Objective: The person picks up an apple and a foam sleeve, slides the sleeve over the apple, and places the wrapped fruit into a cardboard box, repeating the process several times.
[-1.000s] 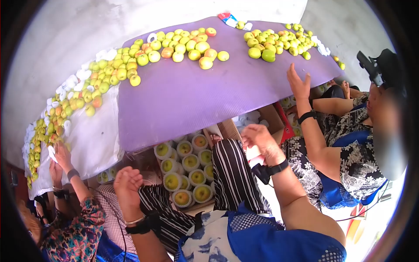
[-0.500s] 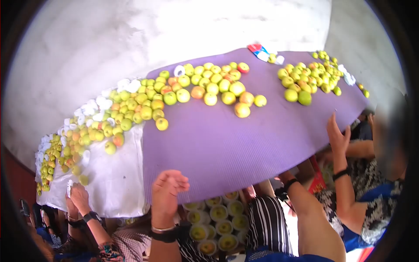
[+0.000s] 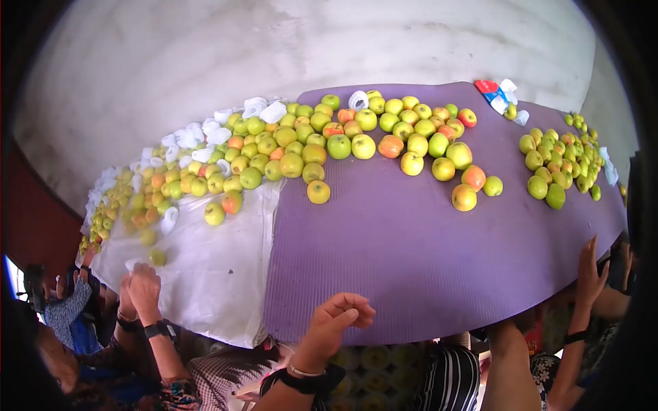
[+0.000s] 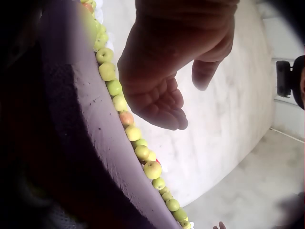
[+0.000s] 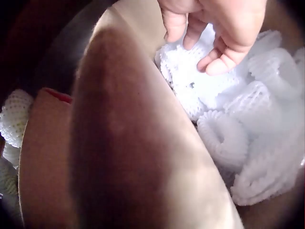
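Observation:
My left hand (image 3: 336, 325) hangs over the front edge of the purple mat (image 3: 404, 253), its fingers loosely curled with nothing in them. In the left wrist view that hand (image 4: 164, 71) hovers in front of a row of yellow-green apples (image 4: 133, 133). Below the table edge, the head view hides my right hand and shows only the forearm. The right wrist view has the right hand (image 5: 224, 28) reaching down into a cardboard box (image 5: 43, 162), fingers spread and bent downward over white foam net sleeves (image 5: 188, 76). Its fingertips are right at the topmost sleeves.
Apples (image 3: 291, 164) lie heaped along the wall side, with foam nets (image 3: 199, 133) behind them. A second apple pile (image 3: 555, 168) sits to the right. Netted apples (image 3: 377, 380) stand below the table edge. Other people's hands (image 3: 144, 294) are at the left and right (image 3: 589, 274).
My head view has turned upward and to the left. The left hand has moved up and forward over the mat's edge; the right hand has dropped out of sight below the table.

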`<act>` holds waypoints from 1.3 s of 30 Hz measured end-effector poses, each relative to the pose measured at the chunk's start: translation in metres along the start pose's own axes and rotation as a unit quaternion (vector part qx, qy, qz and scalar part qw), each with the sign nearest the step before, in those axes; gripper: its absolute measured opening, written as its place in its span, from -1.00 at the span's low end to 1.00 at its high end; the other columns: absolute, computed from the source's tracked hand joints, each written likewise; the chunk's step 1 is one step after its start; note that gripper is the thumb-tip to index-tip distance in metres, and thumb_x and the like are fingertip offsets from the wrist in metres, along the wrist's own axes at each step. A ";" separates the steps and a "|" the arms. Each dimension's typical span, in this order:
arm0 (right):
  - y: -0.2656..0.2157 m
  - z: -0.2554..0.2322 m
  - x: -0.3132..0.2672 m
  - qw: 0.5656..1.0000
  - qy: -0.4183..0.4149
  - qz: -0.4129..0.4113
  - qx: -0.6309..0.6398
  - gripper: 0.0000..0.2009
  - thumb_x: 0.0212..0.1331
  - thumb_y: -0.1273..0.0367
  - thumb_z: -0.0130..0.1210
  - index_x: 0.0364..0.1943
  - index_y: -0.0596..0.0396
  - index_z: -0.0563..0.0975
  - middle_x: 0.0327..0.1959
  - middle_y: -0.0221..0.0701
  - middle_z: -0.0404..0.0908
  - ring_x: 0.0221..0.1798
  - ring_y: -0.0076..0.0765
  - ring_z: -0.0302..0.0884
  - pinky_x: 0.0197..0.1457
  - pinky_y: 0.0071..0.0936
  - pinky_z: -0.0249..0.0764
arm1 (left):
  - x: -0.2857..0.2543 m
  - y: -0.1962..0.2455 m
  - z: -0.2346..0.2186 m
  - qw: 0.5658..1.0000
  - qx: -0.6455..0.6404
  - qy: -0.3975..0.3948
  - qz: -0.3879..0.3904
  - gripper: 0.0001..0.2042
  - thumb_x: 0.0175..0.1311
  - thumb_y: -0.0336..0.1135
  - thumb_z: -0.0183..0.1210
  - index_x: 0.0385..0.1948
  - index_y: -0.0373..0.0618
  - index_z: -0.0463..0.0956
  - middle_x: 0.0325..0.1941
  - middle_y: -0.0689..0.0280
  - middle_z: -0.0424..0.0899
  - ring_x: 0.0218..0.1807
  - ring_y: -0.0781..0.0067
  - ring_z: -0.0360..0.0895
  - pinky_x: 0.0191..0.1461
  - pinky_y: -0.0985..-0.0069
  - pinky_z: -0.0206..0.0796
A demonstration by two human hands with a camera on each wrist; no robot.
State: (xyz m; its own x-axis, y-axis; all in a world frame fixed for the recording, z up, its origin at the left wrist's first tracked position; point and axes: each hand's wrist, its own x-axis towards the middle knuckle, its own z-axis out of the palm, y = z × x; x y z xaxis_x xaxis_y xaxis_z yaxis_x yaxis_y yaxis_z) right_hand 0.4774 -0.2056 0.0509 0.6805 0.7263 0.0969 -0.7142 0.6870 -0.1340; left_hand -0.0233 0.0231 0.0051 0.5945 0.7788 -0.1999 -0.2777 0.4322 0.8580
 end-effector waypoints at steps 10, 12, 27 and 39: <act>-0.035 -0.020 0.005 0.974 -0.009 0.002 -0.226 -0.53 0.00 0.10 0.01 -0.06 0.07 0.28 -0.21 -0.35 0.23 -0.16 -0.33 0.15 -0.14 -0.40 0.06 | 0.003 -0.004 0.004 1.000 -0.017 0.007 0.008 -0.80 0.24 -0.36 -0.03 -0.19 -0.25 0.43 -0.25 0.18 0.59 -0.26 0.41 0.54 -0.12 0.48 0.39; -0.019 -0.054 -0.003 0.902 0.094 -0.017 -0.420 -0.60 -0.01 0.13 0.03 -0.13 0.05 0.32 -0.30 -0.38 0.26 -0.27 -0.37 0.19 -0.26 -0.43 0.12 | 0.003 -0.004 0.005 1.000 -0.019 0.017 0.016 -0.82 0.24 -0.36 -0.04 -0.22 -0.25 0.44 -0.27 0.19 0.59 -0.28 0.41 0.54 -0.14 0.48 0.40; 0.133 0.021 -0.188 0.598 0.096 0.148 -0.782 -0.71 -0.17 0.51 -0.09 -0.26 0.25 0.45 -0.46 -0.38 0.52 -0.46 -0.55 0.47 -0.48 -0.63 0.43 | -0.023 0.035 -0.046 0.974 -0.073 0.150 0.152 -0.81 0.27 -0.30 -0.04 -0.21 -0.20 0.43 -0.36 0.23 0.59 -0.37 0.45 0.52 -0.25 0.51 0.39; 0.384 0.100 -0.134 0.735 -0.183 0.232 -0.611 -0.84 0.12 0.56 -0.03 -0.19 0.18 0.43 -0.30 -0.49 0.50 -0.21 -0.64 0.41 -0.13 -0.62 0.36 | -0.037 0.024 -0.031 0.990 -0.038 -0.004 0.133 -0.72 0.21 -0.31 0.07 -0.10 -0.23 0.38 -0.21 0.25 0.57 -0.26 0.46 0.52 -0.28 0.57 0.36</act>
State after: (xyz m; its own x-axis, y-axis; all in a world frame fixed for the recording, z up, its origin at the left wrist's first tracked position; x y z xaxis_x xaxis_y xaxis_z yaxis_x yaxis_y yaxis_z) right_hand 0.0956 -0.0365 0.0846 0.1616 0.9868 -0.0100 -0.0236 -0.0062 -0.9997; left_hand -0.0750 0.0188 0.0181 0.4989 0.8661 0.0327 -0.4815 0.2456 0.8413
